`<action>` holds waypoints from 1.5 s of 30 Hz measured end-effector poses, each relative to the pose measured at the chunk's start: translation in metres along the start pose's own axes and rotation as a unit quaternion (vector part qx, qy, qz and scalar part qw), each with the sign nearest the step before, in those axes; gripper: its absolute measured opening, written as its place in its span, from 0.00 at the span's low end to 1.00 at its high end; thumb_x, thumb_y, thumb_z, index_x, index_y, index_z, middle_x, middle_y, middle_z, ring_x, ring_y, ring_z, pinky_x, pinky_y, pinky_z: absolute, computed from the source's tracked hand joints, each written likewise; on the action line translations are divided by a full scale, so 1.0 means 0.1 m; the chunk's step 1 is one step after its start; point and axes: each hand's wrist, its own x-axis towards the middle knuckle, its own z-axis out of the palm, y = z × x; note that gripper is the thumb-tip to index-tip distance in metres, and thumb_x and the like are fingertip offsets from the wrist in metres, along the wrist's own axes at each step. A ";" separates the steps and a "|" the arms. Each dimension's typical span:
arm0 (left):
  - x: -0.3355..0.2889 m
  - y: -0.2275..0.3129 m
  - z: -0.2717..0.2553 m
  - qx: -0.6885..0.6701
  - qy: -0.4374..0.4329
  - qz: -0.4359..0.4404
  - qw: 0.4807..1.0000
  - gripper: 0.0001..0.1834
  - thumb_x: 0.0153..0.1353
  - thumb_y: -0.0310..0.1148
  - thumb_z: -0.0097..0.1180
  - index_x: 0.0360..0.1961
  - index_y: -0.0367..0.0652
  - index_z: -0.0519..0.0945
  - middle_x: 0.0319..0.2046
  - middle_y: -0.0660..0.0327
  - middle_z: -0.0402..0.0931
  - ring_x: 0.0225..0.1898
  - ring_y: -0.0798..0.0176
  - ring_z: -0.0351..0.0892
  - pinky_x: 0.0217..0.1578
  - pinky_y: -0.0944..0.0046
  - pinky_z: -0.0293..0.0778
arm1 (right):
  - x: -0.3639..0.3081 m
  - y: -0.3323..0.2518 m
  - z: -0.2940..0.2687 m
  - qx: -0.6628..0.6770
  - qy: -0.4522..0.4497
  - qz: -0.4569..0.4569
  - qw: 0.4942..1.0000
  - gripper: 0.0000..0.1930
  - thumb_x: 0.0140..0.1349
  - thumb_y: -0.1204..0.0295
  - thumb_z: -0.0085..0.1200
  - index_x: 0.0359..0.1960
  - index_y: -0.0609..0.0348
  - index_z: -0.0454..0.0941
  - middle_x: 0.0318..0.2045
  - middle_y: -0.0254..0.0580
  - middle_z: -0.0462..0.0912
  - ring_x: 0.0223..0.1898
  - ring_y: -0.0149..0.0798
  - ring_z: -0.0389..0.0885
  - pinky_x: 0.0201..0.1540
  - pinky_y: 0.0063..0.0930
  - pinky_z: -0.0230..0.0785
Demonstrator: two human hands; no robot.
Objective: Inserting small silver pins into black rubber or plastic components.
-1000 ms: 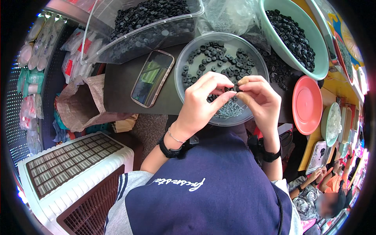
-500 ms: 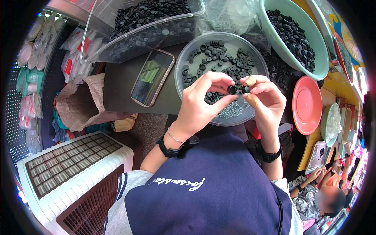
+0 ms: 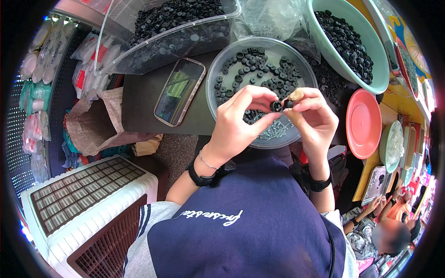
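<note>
Over 1 round tub (image 3: 303, 81), 2 hands (image 3: 235, 118) (image 3: 320, 118) each hold 1 black cap (image 3: 276, 106) (image 3: 288, 104).

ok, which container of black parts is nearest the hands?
The round clear tub; it alone also shows silver metal pieces. The rectangular bin and green basin sit farther off.

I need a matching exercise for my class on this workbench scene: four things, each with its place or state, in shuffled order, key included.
Things:
1. Phone
2. Silver metal pieces
3. Mint-green basin
4. Left hand

Places or states:
A. Pinching a small black piece
B. At upper right, heaped with black parts
C. On the dark table
D. In the round tub

Pairs: 1-C, 2-D, 3-B, 4-A
</note>
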 end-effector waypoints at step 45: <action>0.03 0.06 -0.07 0.081 -0.005 0.075 0.994 0.12 0.53 0.21 0.71 0.39 0.38 0.85 0.40 0.57 0.84 0.41 0.59 0.87 0.42 0.62 0.83 | 0.08 0.01 -0.15 0.123 -0.049 0.191 0.973 0.11 0.57 0.85 0.66 0.42 0.66 0.85 0.47 0.42 0.83 0.47 0.33 0.83 0.54 0.28 0.76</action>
